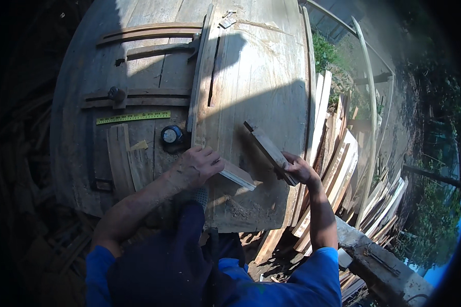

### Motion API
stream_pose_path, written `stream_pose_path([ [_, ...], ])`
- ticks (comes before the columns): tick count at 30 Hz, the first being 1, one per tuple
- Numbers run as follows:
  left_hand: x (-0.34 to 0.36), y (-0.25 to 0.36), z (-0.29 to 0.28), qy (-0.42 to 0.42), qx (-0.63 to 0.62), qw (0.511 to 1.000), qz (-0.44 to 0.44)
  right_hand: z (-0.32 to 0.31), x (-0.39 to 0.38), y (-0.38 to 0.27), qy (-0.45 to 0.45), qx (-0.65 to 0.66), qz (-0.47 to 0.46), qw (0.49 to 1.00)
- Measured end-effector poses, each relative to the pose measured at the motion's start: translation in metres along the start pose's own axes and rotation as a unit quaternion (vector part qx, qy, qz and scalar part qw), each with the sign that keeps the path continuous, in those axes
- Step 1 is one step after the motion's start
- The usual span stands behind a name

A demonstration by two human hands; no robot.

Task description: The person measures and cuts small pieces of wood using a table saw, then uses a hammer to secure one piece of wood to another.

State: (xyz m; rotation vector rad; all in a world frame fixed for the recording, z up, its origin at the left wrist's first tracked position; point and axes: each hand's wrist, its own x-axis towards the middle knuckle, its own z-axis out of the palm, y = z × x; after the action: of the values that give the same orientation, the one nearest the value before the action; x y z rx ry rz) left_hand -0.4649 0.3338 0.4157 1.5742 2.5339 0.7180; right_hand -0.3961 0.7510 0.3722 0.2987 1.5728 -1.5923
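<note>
My left hand (198,165) is closed at one end of a short pale strip of wood (239,176), which slants down to the right over the workbench (241,210). Its fingertips are curled and partly hidden. In my right hand (302,170) is a short wooden board (269,148), gripped at its near end and tilted with its far end up to the left. The thumb lies on top of that board. A round dark case with a pale face, like a tape measure (172,135), rests just beyond my left forearm.
A yellow measuring strip (133,117) lies left of a long wooden fence (202,77). Beyond it, a hammer (164,49) and several battens (148,33) are fixed or laid on the bench. Short offcuts (120,158) lie at left. Piled planks (338,153) stand along the right edge.
</note>
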Motion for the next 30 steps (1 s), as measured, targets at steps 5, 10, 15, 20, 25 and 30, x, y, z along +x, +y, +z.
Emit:
stream_pose_path([
  [5, -0.007, -0.024, -0.013, 0.005, 0.000, 0.998, -0.061, 0.044, 0.035, -0.031, 0.175, -0.339, -0.092, 0.920],
  [10, -0.001, -0.044, 0.002, 0.049, -0.009, 0.994, -0.098, 0.059, 0.069, -0.056, 0.216, -0.590, -0.158, 0.762],
  [15, 0.012, -0.063, 0.010, 0.031, 0.012, 0.991, -0.133, 0.063, 0.100, -0.069, 0.212, -0.576, -0.278, 0.739],
  [20, 0.020, -0.070, 0.014, 0.055, 0.024, 0.988, -0.141, 0.065, 0.118, -0.079, 0.182, -0.571, -0.316, 0.735],
  [25, 0.024, -0.072, 0.019, 0.052, 0.051, 0.982, -0.175, 0.066, 0.119, -0.086, 0.152, -0.585, -0.332, 0.724],
  [30, 0.024, -0.073, 0.021, 0.070, 0.060, 0.976, -0.196, 0.070, 0.128, -0.083, 0.191, -0.600, -0.332, 0.702],
])
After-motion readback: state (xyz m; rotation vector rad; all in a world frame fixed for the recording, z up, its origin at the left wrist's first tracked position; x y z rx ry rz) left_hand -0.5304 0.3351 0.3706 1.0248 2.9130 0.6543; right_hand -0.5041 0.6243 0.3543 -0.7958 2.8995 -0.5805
